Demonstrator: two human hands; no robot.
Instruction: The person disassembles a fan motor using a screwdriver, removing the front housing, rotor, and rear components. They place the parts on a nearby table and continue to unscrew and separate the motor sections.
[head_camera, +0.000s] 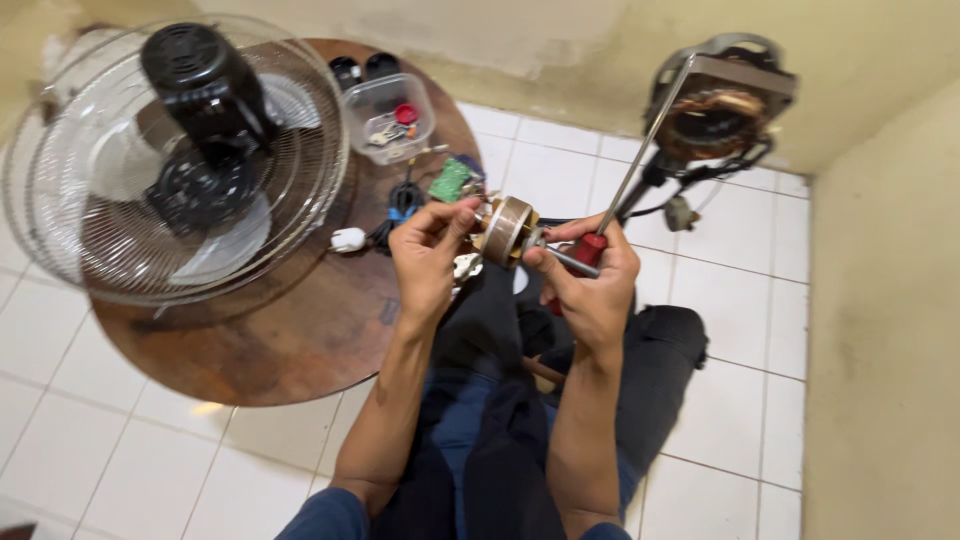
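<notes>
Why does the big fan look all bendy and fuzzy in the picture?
In the head view, the wide lens bends the edges, so the fan bulges and the tile lines curve. The fan and the stator look soft with blur. The rotor between the left hand and right hand is sharper. The light is warm, and a small bright glint sits on the floor.

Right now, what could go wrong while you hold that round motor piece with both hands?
The rotor is pinched only by fingertips of the left hand and right hand over the lap, so it might slip and drop. The right hand also holds a long screwdriver that reaches towards the copper-wound stator; a careless swing could scratch the windings.
</notes>
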